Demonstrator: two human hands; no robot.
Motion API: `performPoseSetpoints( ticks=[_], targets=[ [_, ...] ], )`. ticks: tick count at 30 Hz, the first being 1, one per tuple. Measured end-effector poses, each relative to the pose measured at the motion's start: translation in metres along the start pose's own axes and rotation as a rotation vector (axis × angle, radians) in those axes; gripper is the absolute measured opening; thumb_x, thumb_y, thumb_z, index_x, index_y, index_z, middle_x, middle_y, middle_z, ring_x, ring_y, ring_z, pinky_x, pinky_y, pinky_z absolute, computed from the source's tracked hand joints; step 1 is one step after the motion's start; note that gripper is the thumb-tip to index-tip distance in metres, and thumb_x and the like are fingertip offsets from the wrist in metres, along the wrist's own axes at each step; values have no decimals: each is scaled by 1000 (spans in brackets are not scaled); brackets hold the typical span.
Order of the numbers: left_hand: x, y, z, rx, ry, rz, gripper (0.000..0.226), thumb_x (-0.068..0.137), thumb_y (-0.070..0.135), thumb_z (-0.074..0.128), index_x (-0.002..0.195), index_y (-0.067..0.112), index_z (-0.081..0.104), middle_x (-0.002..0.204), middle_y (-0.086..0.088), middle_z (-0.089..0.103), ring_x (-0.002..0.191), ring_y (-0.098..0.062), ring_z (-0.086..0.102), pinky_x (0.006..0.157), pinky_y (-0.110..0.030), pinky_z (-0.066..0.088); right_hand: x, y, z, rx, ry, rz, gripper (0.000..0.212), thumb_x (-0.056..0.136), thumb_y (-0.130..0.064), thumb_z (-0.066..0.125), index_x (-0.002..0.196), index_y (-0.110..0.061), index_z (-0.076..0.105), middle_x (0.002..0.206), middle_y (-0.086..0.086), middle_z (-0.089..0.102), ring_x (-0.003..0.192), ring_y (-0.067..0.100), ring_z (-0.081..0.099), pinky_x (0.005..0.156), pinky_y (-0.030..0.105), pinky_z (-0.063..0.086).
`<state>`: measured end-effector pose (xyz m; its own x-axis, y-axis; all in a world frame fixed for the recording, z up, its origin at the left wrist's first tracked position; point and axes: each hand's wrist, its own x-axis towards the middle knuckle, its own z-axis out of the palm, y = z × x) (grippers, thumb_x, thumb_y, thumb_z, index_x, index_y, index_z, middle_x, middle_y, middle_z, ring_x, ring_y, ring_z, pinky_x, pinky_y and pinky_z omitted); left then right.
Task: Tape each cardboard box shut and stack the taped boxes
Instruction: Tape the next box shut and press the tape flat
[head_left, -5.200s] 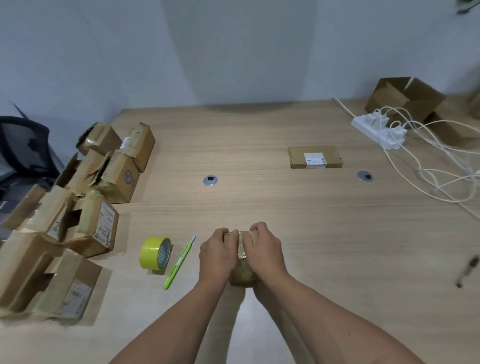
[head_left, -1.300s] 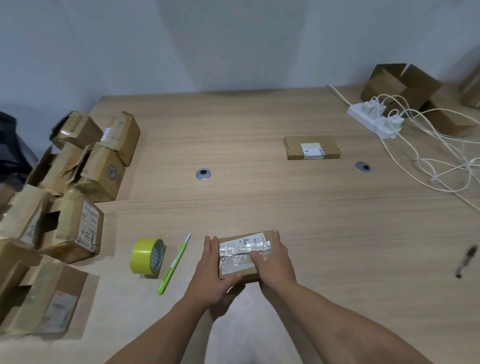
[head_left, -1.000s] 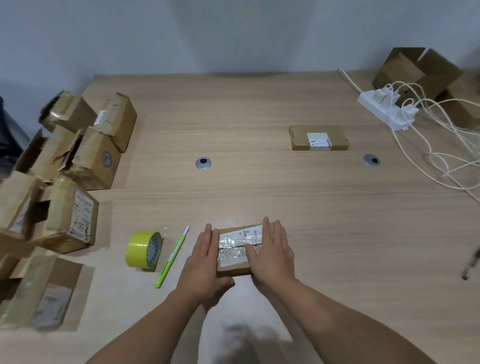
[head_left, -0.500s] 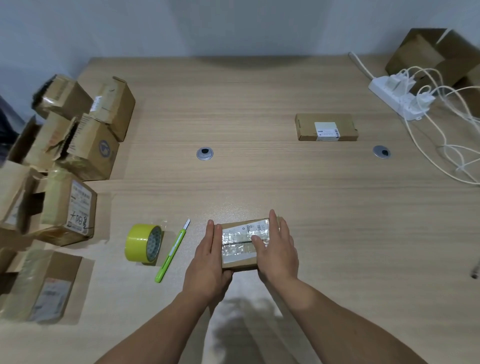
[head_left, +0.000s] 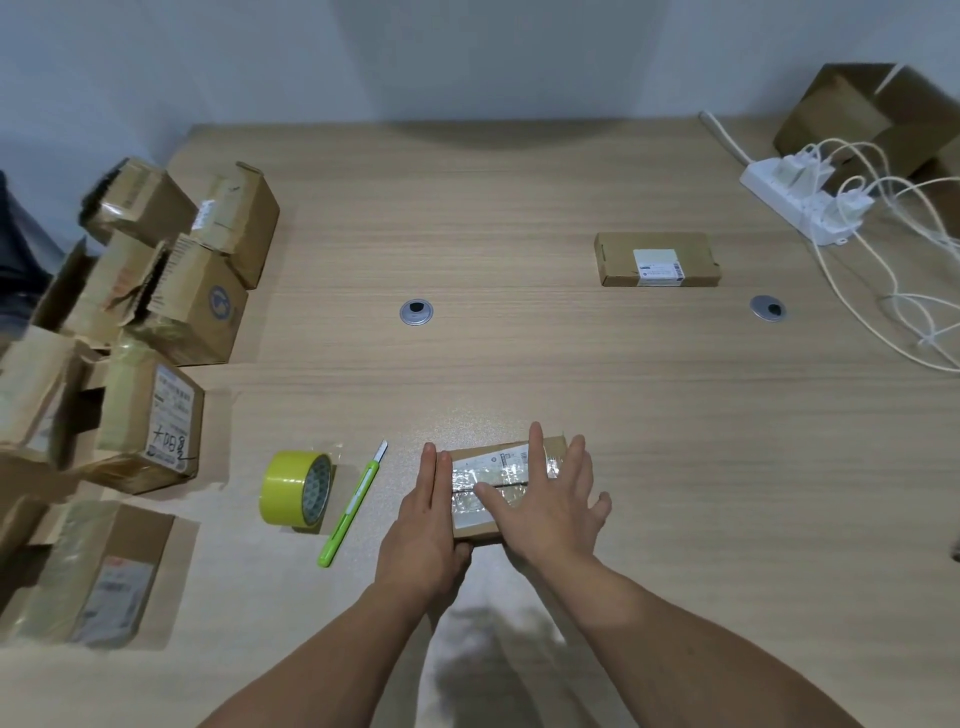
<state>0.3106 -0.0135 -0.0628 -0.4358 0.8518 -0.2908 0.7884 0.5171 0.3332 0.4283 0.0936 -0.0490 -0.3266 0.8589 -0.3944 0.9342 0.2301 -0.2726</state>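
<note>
A small flat cardboard box (head_left: 493, 470) with a white label and shiny clear tape across its top lies on the wooden table near me. My left hand (head_left: 426, 525) lies flat against its left side, fingers straight. My right hand (head_left: 548, 506) rests on top of its right half, fingers spread and straight, thumb on the tape. A yellow tape roll (head_left: 296, 491) stands on edge to the left, with a green utility knife (head_left: 350, 512) between it and the box. Another flat labelled box (head_left: 657, 259) lies farther back on the right.
Several rumpled cardboard boxes (head_left: 135, 364) crowd the table's left edge. A white power strip (head_left: 800, 205) with tangled cables and open boxes (head_left: 878, 117) occupy the far right. Two round metal grommets (head_left: 415, 312) sit mid-table.
The box has gone from held up on end to lying flat on the table. My right hand has spread its fingers wider over the taped top; my view tilted further down.
</note>
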Motion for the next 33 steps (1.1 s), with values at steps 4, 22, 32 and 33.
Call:
performPoseSetpoints(
  ticks=[4, 22, 32, 33],
  targets=[
    [0, 0, -1, 12, -11, 6, 109, 90, 39, 63, 155, 22, -23, 156, 10, -41, 137, -24, 33, 81, -33, 53, 0, 2, 0, 31, 44, -37, 87, 91, -78, 33, 156, -45, -14, 167, 10, -13, 154, 28, 3, 118, 48, 19],
    [-1, 2, 0, 10, -3, -9, 111, 90, 39, 65, 155, 23, -23, 156, 12, -42, 133, -23, 38, 81, -34, 54, 0, 7, -5, 79, 30, -66, 78, 96, -72, 32, 158, -46, -7, 167, 7, -13, 154, 26, 1, 115, 48, 27],
    [0, 0, 1, 13, 13, 19, 110, 91, 41, 64, 155, 21, -23, 156, 10, -42, 136, -23, 35, 82, -32, 54, 2, 3, -3, 11, 5, -81, 77, 98, -70, 29, 159, -40, -7, 166, 14, -16, 154, 30, -7, 120, 47, 19],
    [0, 0, 1, 9, 14, 17, 110, 91, 41, 64, 155, 21, -23, 156, 10, -41, 136, -23, 35, 82, -32, 54, 3, 5, -3, 27, 13, -86, 71, 101, -63, 30, 160, -40, -3, 166, 13, -13, 155, 30, -3, 120, 46, 21]
  ],
)
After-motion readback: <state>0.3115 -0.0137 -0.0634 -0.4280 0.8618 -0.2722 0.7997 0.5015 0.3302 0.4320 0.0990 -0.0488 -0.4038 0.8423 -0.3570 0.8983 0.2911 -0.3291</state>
